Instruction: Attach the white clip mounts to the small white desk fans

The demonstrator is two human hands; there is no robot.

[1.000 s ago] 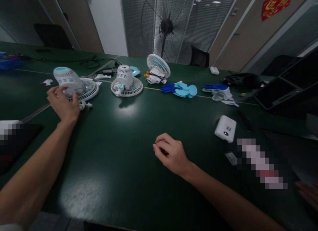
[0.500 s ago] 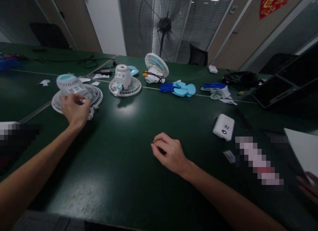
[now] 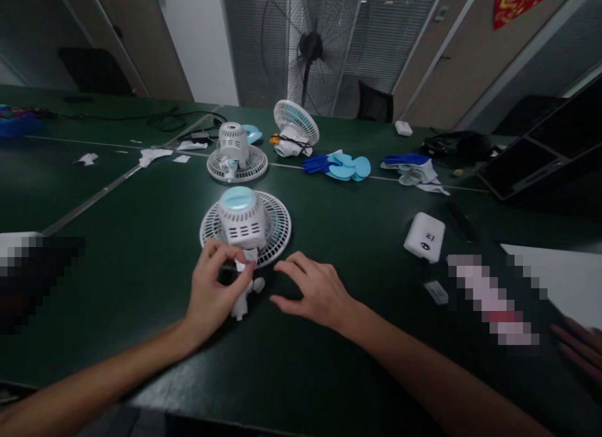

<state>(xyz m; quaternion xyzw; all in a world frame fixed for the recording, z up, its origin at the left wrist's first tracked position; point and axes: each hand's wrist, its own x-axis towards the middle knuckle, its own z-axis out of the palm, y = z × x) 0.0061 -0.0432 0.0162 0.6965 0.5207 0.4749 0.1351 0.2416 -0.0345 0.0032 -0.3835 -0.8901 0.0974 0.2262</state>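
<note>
While left hand (image 3: 211,293) pinches the fan (image 3: 242,216)'s neck (image 3: 251,255) at 6 o'clock, right hand (image 3: 322,294) is empty near 4-5, thumb and fingers apart. Fan sits grille (image 3: 281,227)-down on table (image 3: 141,268). Likely light, stiff, smooth; grille probably flexes, so grip the housing (image 3: 242,231).
</note>
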